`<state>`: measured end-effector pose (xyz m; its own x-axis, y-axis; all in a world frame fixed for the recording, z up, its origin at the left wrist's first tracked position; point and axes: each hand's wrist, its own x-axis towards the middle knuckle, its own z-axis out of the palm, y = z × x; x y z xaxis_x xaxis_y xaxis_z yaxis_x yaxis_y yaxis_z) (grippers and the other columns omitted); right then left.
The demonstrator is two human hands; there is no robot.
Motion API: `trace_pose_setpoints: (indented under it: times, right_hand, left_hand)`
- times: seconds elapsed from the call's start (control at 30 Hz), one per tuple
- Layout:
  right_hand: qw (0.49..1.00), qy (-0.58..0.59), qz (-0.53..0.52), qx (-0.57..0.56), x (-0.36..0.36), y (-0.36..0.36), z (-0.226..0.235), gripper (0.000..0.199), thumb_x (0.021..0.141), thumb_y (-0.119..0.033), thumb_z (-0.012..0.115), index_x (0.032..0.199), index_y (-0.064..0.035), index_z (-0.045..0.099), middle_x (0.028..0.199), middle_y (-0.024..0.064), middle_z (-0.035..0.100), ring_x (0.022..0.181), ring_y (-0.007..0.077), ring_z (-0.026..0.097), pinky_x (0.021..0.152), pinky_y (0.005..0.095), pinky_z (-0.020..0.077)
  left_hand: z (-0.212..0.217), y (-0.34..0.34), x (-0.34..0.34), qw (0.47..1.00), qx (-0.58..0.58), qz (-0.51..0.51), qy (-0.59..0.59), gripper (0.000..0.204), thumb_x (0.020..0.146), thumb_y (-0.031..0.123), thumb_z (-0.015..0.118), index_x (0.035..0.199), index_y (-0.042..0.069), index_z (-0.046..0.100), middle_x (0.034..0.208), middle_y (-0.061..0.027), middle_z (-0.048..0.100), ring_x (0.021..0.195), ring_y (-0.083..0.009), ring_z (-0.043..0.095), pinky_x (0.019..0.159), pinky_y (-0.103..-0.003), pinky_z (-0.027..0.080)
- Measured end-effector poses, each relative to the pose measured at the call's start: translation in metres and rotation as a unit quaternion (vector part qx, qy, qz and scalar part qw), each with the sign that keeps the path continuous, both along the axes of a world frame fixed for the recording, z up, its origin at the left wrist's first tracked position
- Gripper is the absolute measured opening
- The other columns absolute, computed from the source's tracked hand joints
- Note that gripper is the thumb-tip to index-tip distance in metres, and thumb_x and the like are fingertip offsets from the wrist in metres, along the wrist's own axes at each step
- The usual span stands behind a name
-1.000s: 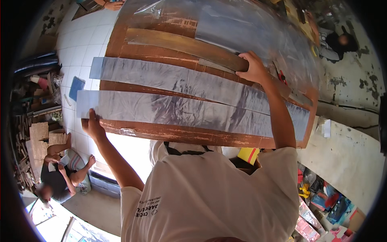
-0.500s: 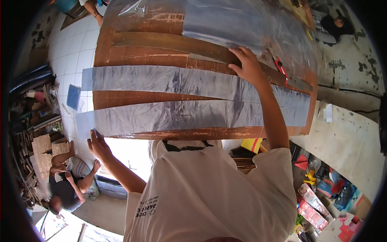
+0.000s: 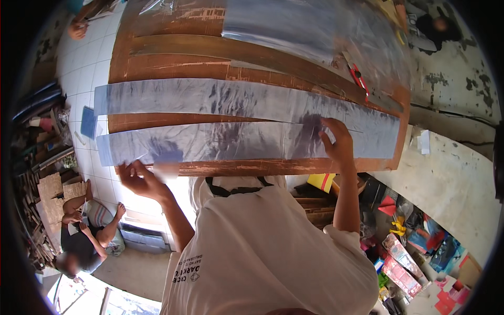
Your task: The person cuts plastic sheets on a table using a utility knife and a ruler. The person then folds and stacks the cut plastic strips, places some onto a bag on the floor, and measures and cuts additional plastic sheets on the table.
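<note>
Two long clear plastic strips lie side by side across a brown wooden table (image 3: 173, 68). My right hand (image 3: 336, 142) rests flat with fingers spread on the near strip (image 3: 226, 142), toward its right end. My left hand (image 3: 139, 178) is blurred and hovers with fingers apart at the table's near edge, just under the left part of that strip; it holds nothing. The far strip (image 3: 236, 100) lies untouched. A large clear plastic sheet (image 3: 304, 26) covers the far right of the table, with a red cutter (image 3: 357, 76) lying at its edge.
A person sits on the floor at lower left (image 3: 84, 236) beside stacked wood pieces (image 3: 52, 194). Another person's hand (image 3: 79, 29) shows at upper left, and someone crouches at upper right (image 3: 436, 23). Colourful packets (image 3: 415, 252) litter the floor at lower right.
My right hand came back from the far side of the table onto the near strip. My left hand slid right along the near edge and lifted off it.
</note>
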<state>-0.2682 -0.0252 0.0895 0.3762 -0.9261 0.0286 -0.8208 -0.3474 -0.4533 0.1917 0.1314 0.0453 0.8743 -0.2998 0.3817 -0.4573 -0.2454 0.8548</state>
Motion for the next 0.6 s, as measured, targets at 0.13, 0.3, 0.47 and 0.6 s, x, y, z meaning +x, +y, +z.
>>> trace_pose_setpoints:
  times: [0.13, 0.3, 0.47, 0.6]
  right_hand:
    - [0.999, 0.009, -0.046, -0.016, -0.032, 0.031, -0.007, 0.048, 0.077, -0.01, 0.074, 0.124, -0.0092, 0.062, 0.132, 0.0178, 0.055, 0.119, 0.0373, 0.053, 0.099, 0.0451, 0.0441]
    - [0.997, 0.055, -0.031, -0.039, -0.076, 0.02, -0.013, 0.049, 0.08, -0.017, 0.072, 0.128, -0.0111, 0.059, 0.134, 0.0154, 0.054, 0.12, 0.0373, 0.053, 0.102, 0.0512, 0.0393]
    - [0.993, 0.114, 0.005, -0.026, -0.096, 0.016, -0.007, 0.051, 0.083, -0.023, 0.069, 0.131, -0.0121, 0.056, 0.135, 0.0129, 0.054, 0.116, 0.0349, 0.055, 0.103, 0.0549, 0.036]
    - [0.992, 0.091, 0.062, -0.061, -0.105, 0.009, -0.004, 0.047, 0.082, -0.018, 0.07, 0.127, -0.0106, 0.059, 0.127, 0.0127, 0.059, 0.106, 0.0351, 0.059, 0.093, 0.0495, 0.0418]
  left_hand:
    - [0.053, -0.016, -0.116, 0.824, 0.032, -0.44, 0.356, 0.027, 0.092, 0.004, 0.059, 0.118, -0.002, 0.057, 0.107, -0.0109, 0.063, 0.096, -0.0161, 0.061, 0.089, -0.03, 0.048]
    - [0.038, -0.024, -0.217, 0.508, 0.185, -0.54, 0.645, 0.041, 0.096, 0.016, 0.059, 0.133, 0.0, 0.048, 0.131, -0.013, 0.056, 0.124, -0.0212, 0.054, 0.103, -0.034, 0.043]
    - [0.04, -0.028, -0.286, 0.481, 0.162, -0.372, 0.778, 0.04, 0.1, 0.021, 0.048, 0.134, 0.0, 0.044, 0.143, -0.0136, 0.043, 0.137, -0.0216, 0.04, 0.113, -0.037, 0.032]
    - [0.034, -0.029, -0.327, 0.513, 0.05, -0.308, 0.799, 0.03, 0.098, 0.027, 0.051, 0.12, 0.007, 0.047, 0.129, -0.0077, 0.051, 0.132, -0.0207, 0.042, 0.112, -0.04, 0.028]
